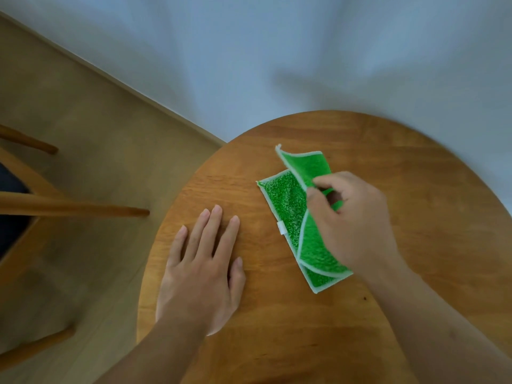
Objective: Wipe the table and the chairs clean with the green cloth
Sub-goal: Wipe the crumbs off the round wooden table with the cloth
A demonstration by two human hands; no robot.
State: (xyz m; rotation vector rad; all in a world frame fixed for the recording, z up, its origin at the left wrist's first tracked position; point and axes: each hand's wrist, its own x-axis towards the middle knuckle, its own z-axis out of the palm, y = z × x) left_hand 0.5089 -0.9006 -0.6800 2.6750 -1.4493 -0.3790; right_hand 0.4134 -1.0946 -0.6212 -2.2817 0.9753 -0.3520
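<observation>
A green cloth (285,206) with a pale edging and a small white tag lies on the round wooden table (415,189), right of its middle. My right hand (352,217) pinches the cloth's upper layer between thumb and fingers and lifts that flap off the lower layer. The rest of the cloth stays flat on the wood. Flat on the table's left part rests my left hand (205,267), palm down with fingers spread, a short gap away from the cloth. A wooden chair (55,207) stands at the left edge of the view, only partly visible.
The table stands close to a white wall (277,51) at the back. Tan floor (97,134) lies between the table and the chair. The chair has a dark seat (11,206) and wooden rails reaching towards the table's left rim.
</observation>
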